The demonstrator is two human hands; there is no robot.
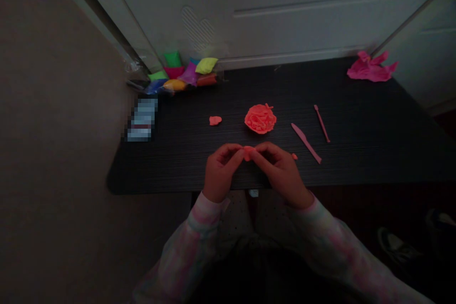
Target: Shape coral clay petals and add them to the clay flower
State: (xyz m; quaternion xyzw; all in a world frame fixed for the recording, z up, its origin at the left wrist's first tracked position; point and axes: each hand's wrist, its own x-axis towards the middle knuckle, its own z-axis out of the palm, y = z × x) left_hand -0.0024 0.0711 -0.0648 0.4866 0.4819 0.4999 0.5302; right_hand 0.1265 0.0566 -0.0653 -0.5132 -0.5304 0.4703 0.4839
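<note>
Pinching the small clay piece (248, 153) between thumb and fingers of left hand (220, 171) and of right hand (285, 173), both nearly closed, over the near part of the dark worktop (171, 161). Just beyond, on the worktop, with the clay flower (261, 119); to its left, with the clay lump (215, 120); to its right, with the pink knife (306, 143) and the thin stick (322, 124).

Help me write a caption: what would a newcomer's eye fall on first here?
Probably the round, ruffled coral clay-like form near the middle of the dark table, just beyond the left hand and right hand, which pinch a small coral lump between them. Next come the multicoloured packets at far left and the crumpled pink sheet far right.
</note>
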